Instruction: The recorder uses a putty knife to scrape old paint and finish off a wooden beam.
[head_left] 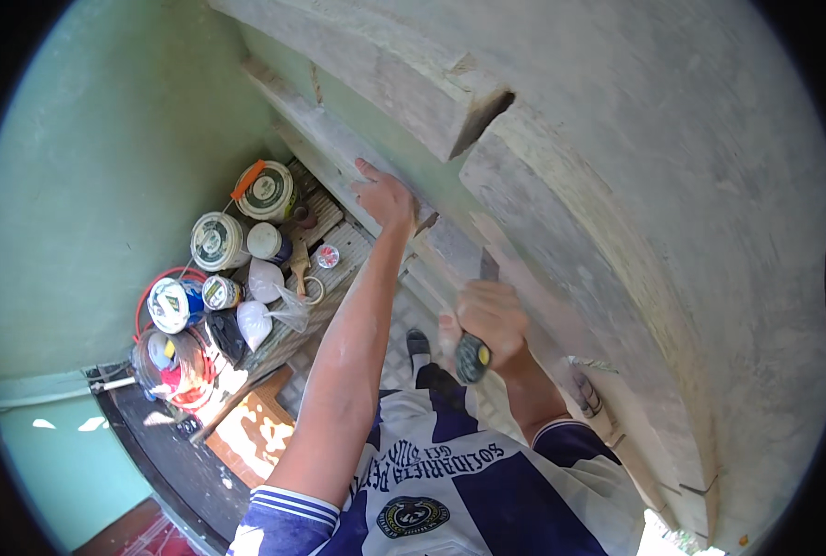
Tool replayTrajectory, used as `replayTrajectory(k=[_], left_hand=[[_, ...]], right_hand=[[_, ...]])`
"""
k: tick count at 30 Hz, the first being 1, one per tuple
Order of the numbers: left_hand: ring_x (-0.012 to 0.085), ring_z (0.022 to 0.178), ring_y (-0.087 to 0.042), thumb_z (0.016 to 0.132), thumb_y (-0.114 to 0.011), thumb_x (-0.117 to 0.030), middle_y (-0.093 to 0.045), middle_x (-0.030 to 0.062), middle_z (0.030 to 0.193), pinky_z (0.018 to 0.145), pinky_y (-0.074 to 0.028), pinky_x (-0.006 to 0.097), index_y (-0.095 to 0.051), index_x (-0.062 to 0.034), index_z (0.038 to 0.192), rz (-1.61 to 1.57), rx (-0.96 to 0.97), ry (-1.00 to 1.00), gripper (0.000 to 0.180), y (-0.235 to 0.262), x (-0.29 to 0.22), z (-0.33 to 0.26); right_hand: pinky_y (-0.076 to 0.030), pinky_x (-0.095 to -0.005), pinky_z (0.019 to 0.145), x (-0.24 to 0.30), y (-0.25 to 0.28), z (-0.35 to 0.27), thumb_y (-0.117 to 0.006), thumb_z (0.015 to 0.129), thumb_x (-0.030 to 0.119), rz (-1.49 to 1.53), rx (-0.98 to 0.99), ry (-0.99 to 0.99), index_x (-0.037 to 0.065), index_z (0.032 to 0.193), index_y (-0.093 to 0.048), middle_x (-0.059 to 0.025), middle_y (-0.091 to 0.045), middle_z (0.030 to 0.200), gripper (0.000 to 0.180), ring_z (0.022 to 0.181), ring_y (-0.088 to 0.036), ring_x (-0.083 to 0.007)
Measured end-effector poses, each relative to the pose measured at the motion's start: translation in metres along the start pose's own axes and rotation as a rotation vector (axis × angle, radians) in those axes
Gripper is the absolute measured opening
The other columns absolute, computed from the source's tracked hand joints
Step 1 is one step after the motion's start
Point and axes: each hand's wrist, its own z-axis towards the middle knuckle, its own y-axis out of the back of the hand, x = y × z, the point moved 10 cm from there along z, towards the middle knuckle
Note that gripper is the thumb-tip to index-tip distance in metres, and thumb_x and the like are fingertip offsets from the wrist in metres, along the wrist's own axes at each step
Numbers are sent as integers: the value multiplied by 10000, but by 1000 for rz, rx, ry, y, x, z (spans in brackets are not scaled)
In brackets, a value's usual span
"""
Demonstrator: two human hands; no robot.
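Observation:
My right hand (490,315) is wrapped round a scraper. Its dark, rounded handle (473,358) has a yellow end, and its short metal blade (490,266) points up against the pale, plaster-smeared ledge (450,243) on the wall. Farther along to the left, my left hand (383,196) rests on the same ledge with its fingers apart and no tool in it. A dark notch (426,223) in the ledge lies just beside the left wrist. Above both hands, a thicker ledge (404,83) is broken by a deep gap (483,122).
On a slatted bench at left stand several paint buckets (216,241), plastic bags (254,322), a brush (300,259) and a roll of tape (315,290). A clear tub (177,357) holds red items. Below is a tiled floor (316,361) with my foot (418,343) on it.

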Motion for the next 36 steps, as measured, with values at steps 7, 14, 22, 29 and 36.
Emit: replayTrajectory(k=[7,14,22,29,36], left_hand=[[518,1188,-503,1003,-235,-634,-458,395,1313,1012,-413,536,-367,144,1365,-44,-25,-7,868,2,-6,-2],[520,1199,-495,1000,-245,-634,-447,390,1331,1009,-413,550,-310,126,1426,-39,-9,30,873,-4,1,-1],[498,1207,-507,1000,-265,-630,-451,369,1340,990,-423,574,-307,86,1453,8,-11,77,849,-6,4,-7],[473,1208,-510,1007,-265,-614,-452,336,1344,974,-436,564,-298,77,1461,11,-36,83,828,0,2,-9],[449,1219,-504,1016,-260,-594,-449,305,1356,966,-445,552,-283,66,1475,9,-17,86,804,-4,1,-8]], right_hand=[[-330,-366,424,-1,0,6,-669,722,-80,10,-46,34,45,584,-403,-79,-384,548,325,424,-436,-261],[-344,-347,438,-6,21,4,-618,715,-112,-67,-124,-86,30,578,-416,-87,-403,554,281,436,-466,-263],[-406,-341,469,-15,22,-15,-634,738,-78,-125,-227,-66,27,601,-472,-96,-447,571,236,477,-522,-243],[-499,-348,560,-31,4,-24,-619,815,23,-94,62,-184,8,705,-572,-146,-639,672,120,569,-627,-267],[-497,-355,524,-31,3,-28,-606,840,19,-108,-82,-69,-7,726,-565,-156,-619,648,124,525,-601,-272]])
